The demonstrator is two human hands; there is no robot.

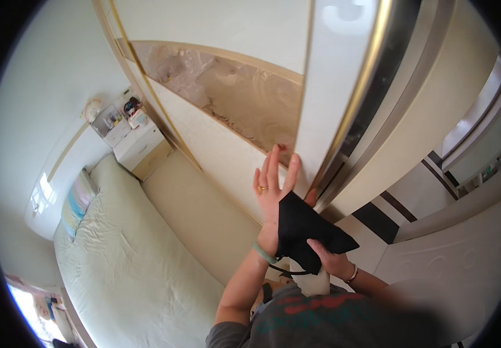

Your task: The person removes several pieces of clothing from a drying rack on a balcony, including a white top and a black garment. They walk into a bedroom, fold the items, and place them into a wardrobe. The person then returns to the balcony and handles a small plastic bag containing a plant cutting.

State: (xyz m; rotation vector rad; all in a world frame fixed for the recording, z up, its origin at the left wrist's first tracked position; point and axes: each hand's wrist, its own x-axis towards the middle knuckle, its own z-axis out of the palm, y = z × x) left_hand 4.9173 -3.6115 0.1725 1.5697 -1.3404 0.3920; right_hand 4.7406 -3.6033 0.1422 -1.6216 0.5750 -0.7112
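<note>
My left hand (pixel 275 188), with a gold ring and a green bangle at the wrist, reaches up with fingers stretched out. Its fingertips are at the white sliding door (pixel 221 133), close to the glossy brown inset panel (pixel 239 93); whether they press on it is hard to tell. My right hand (pixel 337 264) grips a piece of black fabric (pixel 314 229) with a thin black strap, thumb on top. The fabric fans out between both hands and covers part of the left palm. Below it shows a pale cream piece (pixel 311 283) of unclear kind.
At the left is a bed (pixel 140 243) with a pale green cover and a striped pillow (pixel 79 200). A white bedside cabinet (pixel 140 148) bears small items. A gold-edged door frame (pixel 357 87) rises just right of my left hand. Farther right is a doorway with dark floor strips (pixel 376 222).
</note>
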